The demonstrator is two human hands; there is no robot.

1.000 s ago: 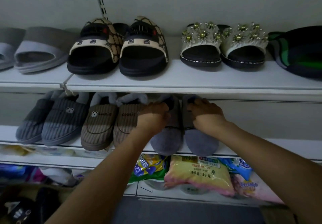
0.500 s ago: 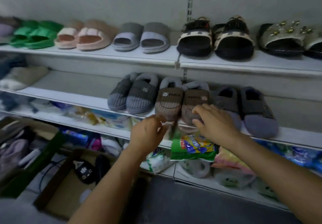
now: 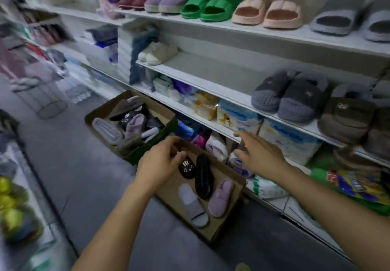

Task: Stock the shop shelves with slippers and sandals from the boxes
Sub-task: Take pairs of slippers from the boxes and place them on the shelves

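Left hand (image 3: pixel 160 163) loosely curled, empty, over near box (image 3: pixel 221 226) far edge beside black cat slipper (image 3: pixel 186 168), right hand (image 3: pixel 256 154) spread, empty, by lower shelf (image 3: pixel 211 121) edge.

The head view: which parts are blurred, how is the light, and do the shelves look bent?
Head view: dim, flat indoor light with no glare; motion blur smears the left edge and the brown slippers at far right; the near box and black cat-face slipper stay fairly sharp; the left hand and right hand are slightly soft; wide-angle distortion slants the top shelf.
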